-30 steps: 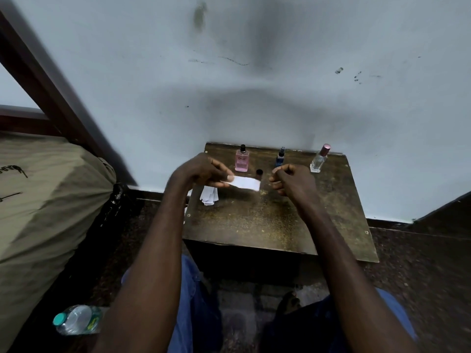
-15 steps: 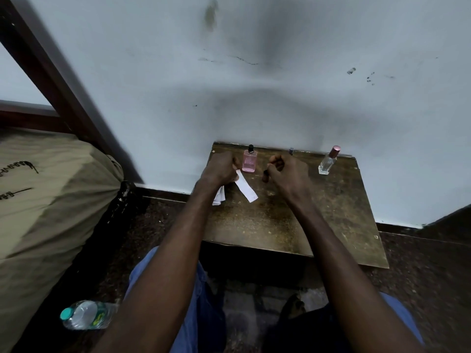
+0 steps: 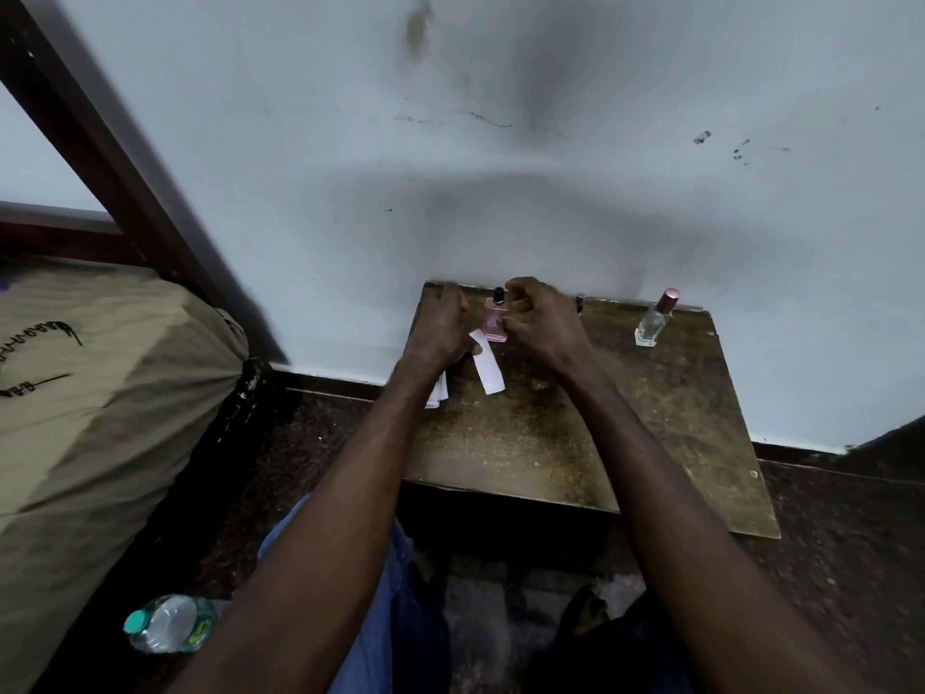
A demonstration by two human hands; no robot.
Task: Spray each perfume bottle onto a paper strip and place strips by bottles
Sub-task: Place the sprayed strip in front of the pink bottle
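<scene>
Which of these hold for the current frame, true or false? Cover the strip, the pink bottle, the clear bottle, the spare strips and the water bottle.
1. The left hand holds a white paper strip. True.
2. The right hand is at the clear bottle with the pink cap. False: it is at the pink bottle; the clear one stands alone at the table's far right.
3. The pink bottle lies on its side. False: it stands upright, black top up.
4. Spare white strips lie on the table under the left wrist. True.
5. A water bottle stands on the table. False: it lies on the floor, lower left.
</scene>
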